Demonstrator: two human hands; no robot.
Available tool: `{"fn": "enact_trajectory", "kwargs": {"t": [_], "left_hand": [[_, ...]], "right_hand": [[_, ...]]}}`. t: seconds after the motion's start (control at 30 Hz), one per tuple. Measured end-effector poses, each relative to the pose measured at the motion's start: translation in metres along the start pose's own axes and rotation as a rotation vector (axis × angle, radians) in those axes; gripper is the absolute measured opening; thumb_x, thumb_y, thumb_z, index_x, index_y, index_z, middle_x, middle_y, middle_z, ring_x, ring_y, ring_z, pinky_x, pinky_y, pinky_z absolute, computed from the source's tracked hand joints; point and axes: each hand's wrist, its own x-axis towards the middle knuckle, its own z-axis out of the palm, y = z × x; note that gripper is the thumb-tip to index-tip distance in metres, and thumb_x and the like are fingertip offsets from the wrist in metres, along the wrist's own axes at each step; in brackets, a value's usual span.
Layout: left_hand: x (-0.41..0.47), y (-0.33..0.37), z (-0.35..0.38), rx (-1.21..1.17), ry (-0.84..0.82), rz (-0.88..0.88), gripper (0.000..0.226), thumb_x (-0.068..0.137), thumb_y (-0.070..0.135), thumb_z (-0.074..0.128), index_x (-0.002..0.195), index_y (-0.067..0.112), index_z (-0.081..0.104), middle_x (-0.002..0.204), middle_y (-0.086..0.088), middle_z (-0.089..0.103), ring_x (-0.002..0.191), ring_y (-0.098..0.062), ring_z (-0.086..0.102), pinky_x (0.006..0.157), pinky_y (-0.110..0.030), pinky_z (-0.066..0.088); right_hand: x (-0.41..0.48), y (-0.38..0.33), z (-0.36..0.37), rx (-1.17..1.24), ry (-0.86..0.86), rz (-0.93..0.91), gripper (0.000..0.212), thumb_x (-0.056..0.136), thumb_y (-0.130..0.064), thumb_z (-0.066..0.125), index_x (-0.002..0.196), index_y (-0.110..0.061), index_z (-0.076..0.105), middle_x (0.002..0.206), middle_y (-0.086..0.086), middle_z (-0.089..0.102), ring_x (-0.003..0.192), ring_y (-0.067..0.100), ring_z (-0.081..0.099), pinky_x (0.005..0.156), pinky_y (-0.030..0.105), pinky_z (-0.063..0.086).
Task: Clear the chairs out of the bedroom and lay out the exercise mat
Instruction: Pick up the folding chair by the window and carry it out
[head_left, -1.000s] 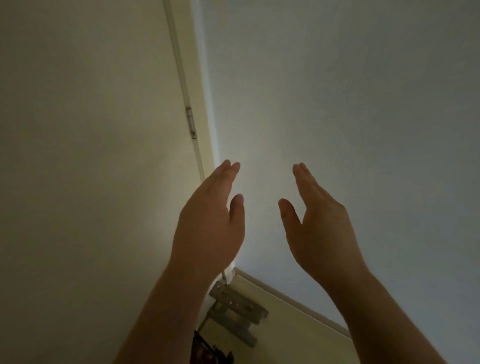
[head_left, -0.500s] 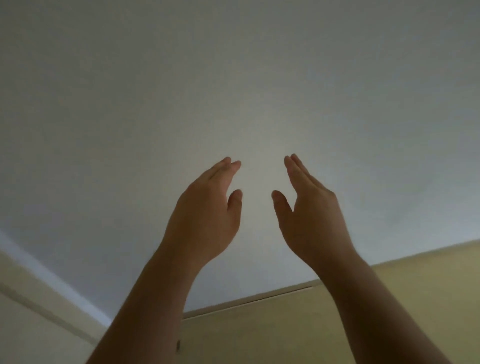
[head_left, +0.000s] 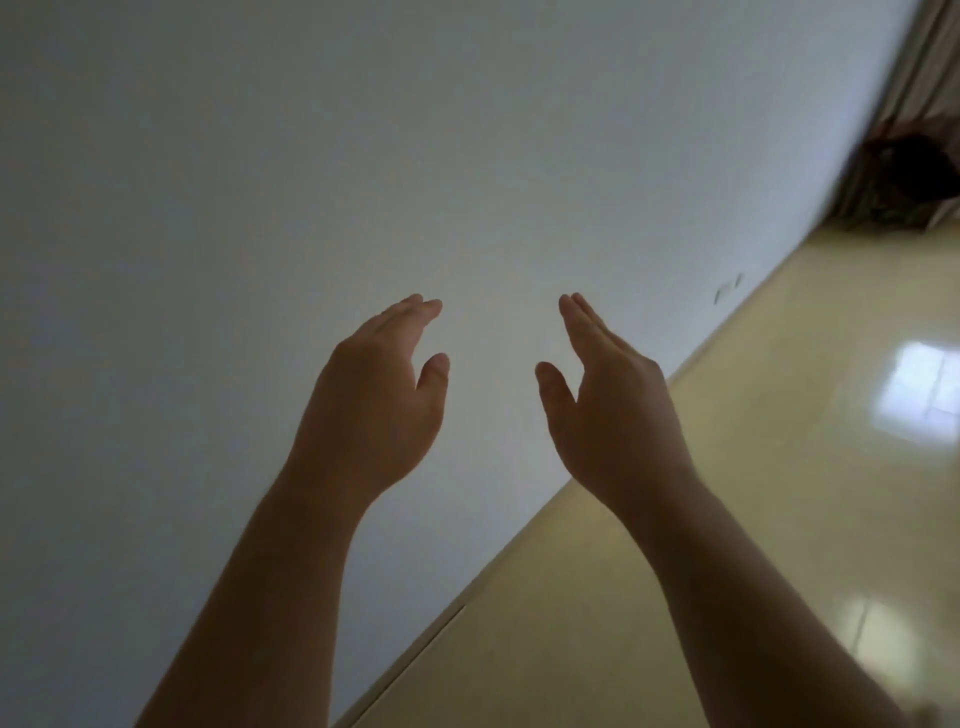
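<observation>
My left hand (head_left: 376, 400) and my right hand (head_left: 608, 405) are raised in front of me, palms facing each other with a gap between them. Both are open, fingers straight, and hold nothing. Behind them is a plain white wall (head_left: 260, 208). No chair and no exercise mat shows in the head view.
A glossy beige tiled floor (head_left: 753, 493) runs along the wall's base to the right, with a window reflection (head_left: 919, 395) on it. A dark blurred object (head_left: 909, 182) sits by curtains (head_left: 930, 62) in the far right corner. Two small wall sockets (head_left: 727, 288) sit low on the wall.
The view has swung to the right: the door frame and hinge have left the picture, and the floor, far corner and curtains have come in. Both hands keep the same open pose.
</observation>
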Motion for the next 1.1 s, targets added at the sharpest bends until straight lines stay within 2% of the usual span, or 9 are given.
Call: {"fn": "enact_trajectory", "kwargs": {"t": [0.33,0.63,0.77,0.9,1.1], "left_hand": [[0.134,0.078,0.135,-0.164,-0.161,0.249,0.046,0.096,0.024,0.059,0.142,0.018,0.052,0.146,0.002,0.051,0.135,-0.013,0.047,0.109,-0.021,0.031],[0.276,0.111,0.238,-0.330,-0.247,0.460,0.046,0.096,0.024,0.060,0.141,0.018,0.053,0.145,0.002,0.052,0.134,-0.014,0.049,0.109,-0.021,0.030],[0.328,0.134,0.285,-0.444,-0.248,0.505,0.042,0.094,0.020,0.063,0.136,0.016,0.059,0.139,0.001,0.058,0.128,-0.013,0.054,0.105,-0.016,0.029],[0.370,0.168,0.339,-0.485,-0.317,0.574,0.043,0.094,0.019,0.063,0.136,0.019,0.058,0.139,0.004,0.058,0.128,-0.010,0.053,0.102,-0.006,0.022],[0.426,0.226,0.420,-0.498,-0.373,0.623,0.043,0.094,0.020,0.062,0.137,0.020,0.058,0.140,0.005,0.057,0.129,-0.009,0.053,0.101,-0.007,0.024]], "right_hand": [[0.078,0.137,-0.038,-0.117,0.159,0.257,0.060,0.101,-0.023,0.054,0.156,-0.015,0.029,0.160,-0.004,0.031,0.147,0.007,0.027,0.110,0.012,0.014],[0.195,0.213,-0.037,-0.287,0.323,0.384,0.061,0.100,-0.024,0.057,0.155,-0.016,0.032,0.158,-0.003,0.034,0.145,0.010,0.033,0.113,0.018,0.022],[0.230,0.248,-0.039,-0.332,0.358,0.457,0.059,0.100,-0.023,0.057,0.154,-0.015,0.034,0.157,-0.002,0.036,0.145,0.010,0.033,0.114,0.019,0.023],[0.258,0.296,-0.049,-0.364,0.393,0.540,0.058,0.100,-0.021,0.057,0.153,-0.015,0.035,0.157,-0.002,0.037,0.144,0.010,0.034,0.115,0.020,0.025],[0.302,0.393,-0.073,-0.374,0.447,0.598,0.057,0.098,-0.018,0.059,0.151,-0.012,0.040,0.154,0.000,0.041,0.143,0.010,0.038,0.112,0.013,0.021]]}}
